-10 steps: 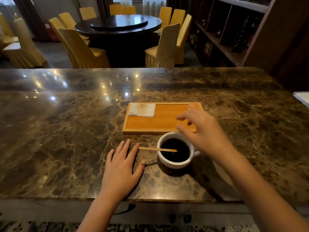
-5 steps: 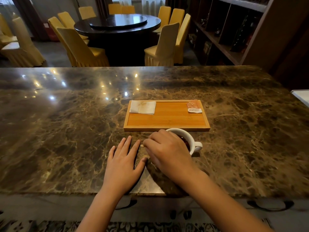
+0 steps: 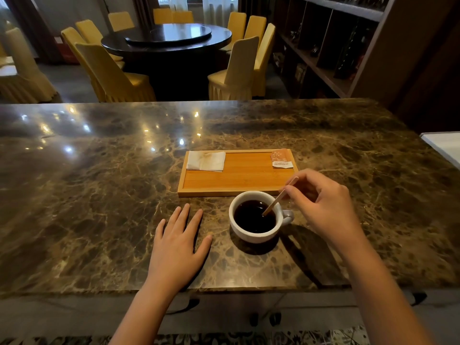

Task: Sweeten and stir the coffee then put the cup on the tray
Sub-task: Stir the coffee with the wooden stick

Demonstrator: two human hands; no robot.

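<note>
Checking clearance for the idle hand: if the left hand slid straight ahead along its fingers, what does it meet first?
The left hand lies flat on the marble counter, fingers pointing ahead and slightly right. Going straight on, it would probably meet the near edge of the wooden tray first, passing left of the cup.

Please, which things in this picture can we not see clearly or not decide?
- Head view: stir stick, its tip is under the dark coffee.
- Sugar packet: print too small to read; open or sealed unclear.
- Cup handle: partly behind the right hand.
- Shelf items: too dark.
</note>
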